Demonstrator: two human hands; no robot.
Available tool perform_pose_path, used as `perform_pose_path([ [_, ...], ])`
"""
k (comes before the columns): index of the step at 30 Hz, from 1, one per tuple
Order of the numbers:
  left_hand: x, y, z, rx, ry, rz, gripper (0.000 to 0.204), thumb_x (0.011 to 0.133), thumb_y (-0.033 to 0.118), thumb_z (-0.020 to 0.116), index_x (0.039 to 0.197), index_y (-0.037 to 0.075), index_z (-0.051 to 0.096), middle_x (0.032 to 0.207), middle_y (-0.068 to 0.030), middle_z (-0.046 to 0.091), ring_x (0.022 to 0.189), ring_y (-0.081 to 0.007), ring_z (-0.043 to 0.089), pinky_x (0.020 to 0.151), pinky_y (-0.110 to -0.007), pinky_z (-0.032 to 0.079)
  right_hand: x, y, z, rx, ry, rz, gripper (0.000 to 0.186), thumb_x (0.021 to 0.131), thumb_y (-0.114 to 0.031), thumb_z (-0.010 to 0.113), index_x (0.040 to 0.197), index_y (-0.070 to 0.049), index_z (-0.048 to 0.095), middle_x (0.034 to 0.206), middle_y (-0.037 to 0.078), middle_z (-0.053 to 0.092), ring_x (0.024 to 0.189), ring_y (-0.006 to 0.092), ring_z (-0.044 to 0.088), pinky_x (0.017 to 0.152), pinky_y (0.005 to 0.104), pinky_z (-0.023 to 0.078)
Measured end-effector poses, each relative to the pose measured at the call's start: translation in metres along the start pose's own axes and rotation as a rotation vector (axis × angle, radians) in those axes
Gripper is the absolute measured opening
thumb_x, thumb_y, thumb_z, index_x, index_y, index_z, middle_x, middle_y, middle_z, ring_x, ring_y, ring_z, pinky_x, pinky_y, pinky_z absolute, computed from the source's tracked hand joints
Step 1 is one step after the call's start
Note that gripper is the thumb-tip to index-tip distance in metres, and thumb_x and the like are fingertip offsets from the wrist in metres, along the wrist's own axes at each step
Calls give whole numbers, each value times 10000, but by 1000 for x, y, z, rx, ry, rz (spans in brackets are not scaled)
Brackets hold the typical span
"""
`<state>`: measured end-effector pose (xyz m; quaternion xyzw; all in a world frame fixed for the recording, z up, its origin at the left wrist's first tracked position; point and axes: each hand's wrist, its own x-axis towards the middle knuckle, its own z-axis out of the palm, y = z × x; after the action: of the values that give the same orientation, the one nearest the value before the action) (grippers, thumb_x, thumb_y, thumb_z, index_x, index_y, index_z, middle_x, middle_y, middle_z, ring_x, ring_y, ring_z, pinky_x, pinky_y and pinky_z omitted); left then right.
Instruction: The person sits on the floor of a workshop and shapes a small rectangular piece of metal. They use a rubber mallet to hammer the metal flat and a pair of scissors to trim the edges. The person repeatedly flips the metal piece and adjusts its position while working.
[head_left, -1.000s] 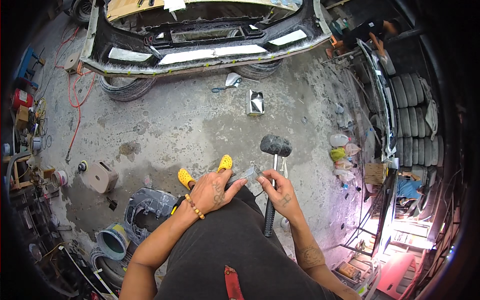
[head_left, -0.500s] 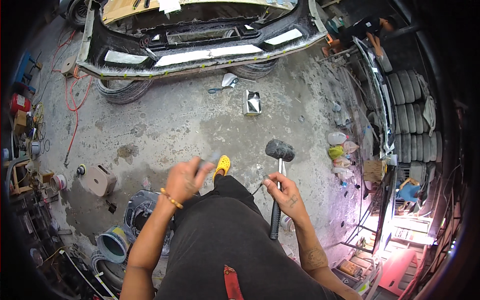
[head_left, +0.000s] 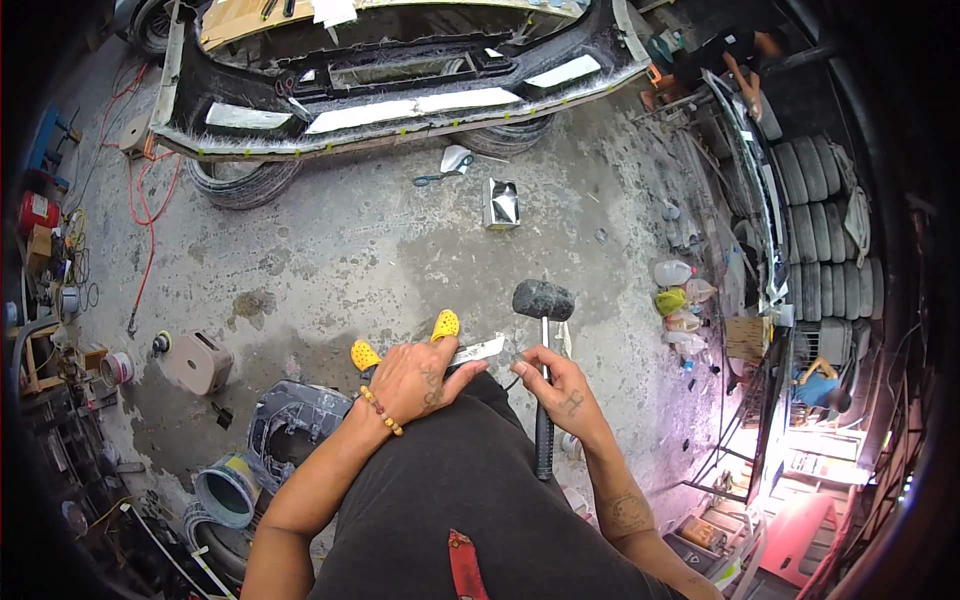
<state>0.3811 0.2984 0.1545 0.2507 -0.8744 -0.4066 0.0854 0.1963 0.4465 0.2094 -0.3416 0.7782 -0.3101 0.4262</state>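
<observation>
Silvery strip (head_left: pixel 480 350) between left fingers (head_left: pixel 466 378)

The head-worn fisheye looks down over left hand (head_left: pixel 412 384), right hand (head_left: pixel 562 397) and floor (head_left: pixel 340 265).

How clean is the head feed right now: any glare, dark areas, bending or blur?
Head view, lower right: glare washes out detail above the pink panel. Head view, rim: nearly black, with straight edges bowing. Head view, centre: left hand, right hand and mallet head look fairly sharp; detail at the right fingertips is too small to make out.
</observation>
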Motion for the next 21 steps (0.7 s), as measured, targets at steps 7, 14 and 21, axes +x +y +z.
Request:
perform_pose_path([
  [7, 2, -20, 22, -37, 195, -169, 519, 973, 485, 626, 814, -8, 614, 619, -237, 619, 604, -427, 646, 548, -493, 493, 3, 3, 2, -44, 1, 26, 268, 994, -264, 643, 1037, 1, 656, 741, -20, 556, 669, 63, 458, 580, 251, 364],
  [14, -15, -141, -20, 21, 471, -553, 464, 1012, 414, 593, 859, -24, 617, 642, -261, 582, 557, -399, 567, 530, -462, 416, -9, 16, -15, 28, 22, 75, 264, 996, -271, 651, 1028, -10, 665, 744, -48, 546, 675, 52, 459, 591, 242, 370],
  [21, -6, -26, 0, -225, 95, -99, 475, 988, 452, 614, 851, -1, 572, 648, -241, 608, 626, -447, 628, 575, -504, 480, -1, 4, -8, 38, 22, 45, 248, 996, -259, 647, 1004, -12, 660, 751, -57, 529, 651, 46, 405, 564, 247, 326],
])
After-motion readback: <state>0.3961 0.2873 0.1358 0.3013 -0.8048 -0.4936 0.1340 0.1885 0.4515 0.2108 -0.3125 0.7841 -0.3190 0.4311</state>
